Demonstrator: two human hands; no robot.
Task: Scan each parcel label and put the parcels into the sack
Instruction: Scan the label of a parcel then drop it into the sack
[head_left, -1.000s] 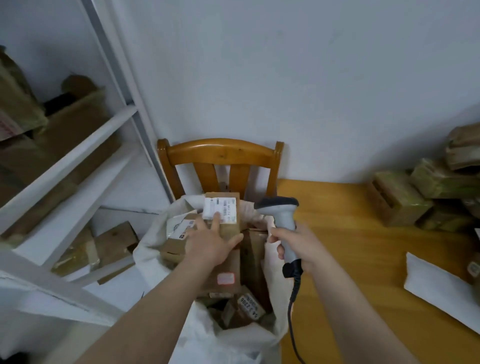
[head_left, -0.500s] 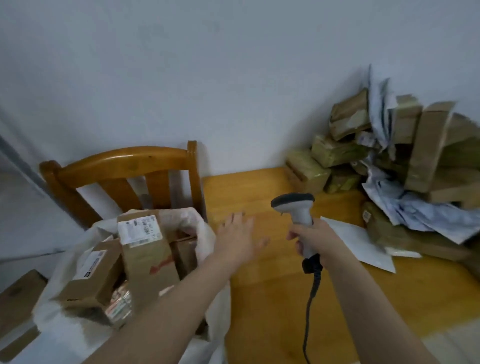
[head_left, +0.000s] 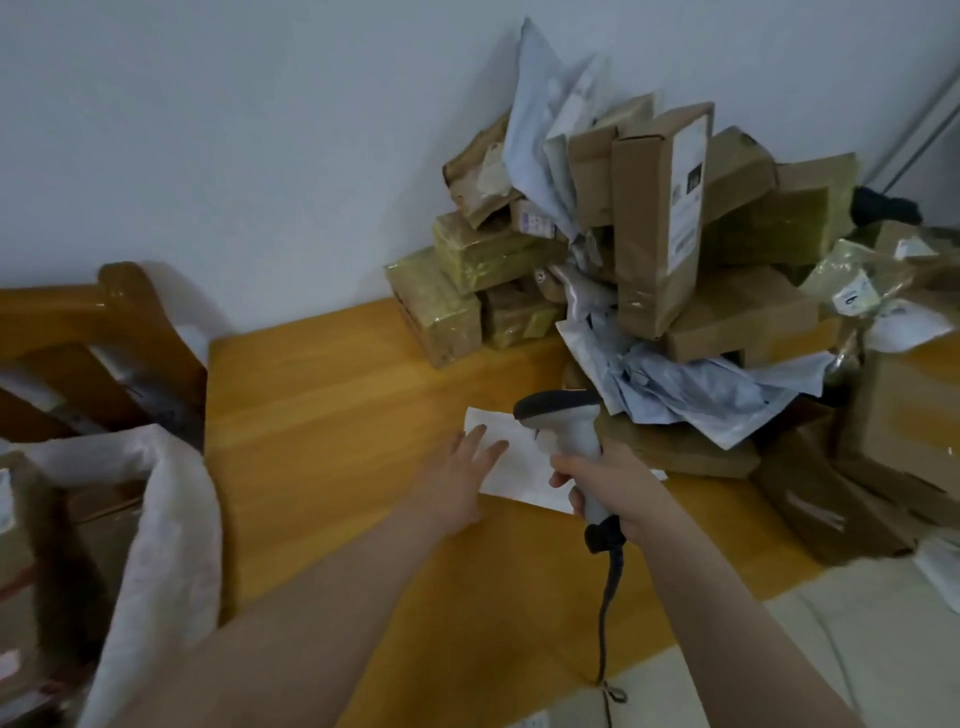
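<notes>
Two hands reach out over the wooden counter. The left hand is spread flat with its fingers straight, and its fingertips lie over the near left edge of a flat white mailer on the counter; whether they press on it cannot be told. The right hand is wrapped around the handle of a grey barcode scanner, whose head points away from the person, over the mailer. Its dark cable hangs down past the counter's front edge.

Behind the scanner a heap of parcels is stacked against the wall: green-taped boxes at the left, crumpled grey poly bags in the middle, and a tall cardboard box standing on end with a label on its side. More brown boxes crowd the right end.

At the far left the white sack stands open beside the counter, with blurred brown parcels inside, in front of a wooden chair.
</notes>
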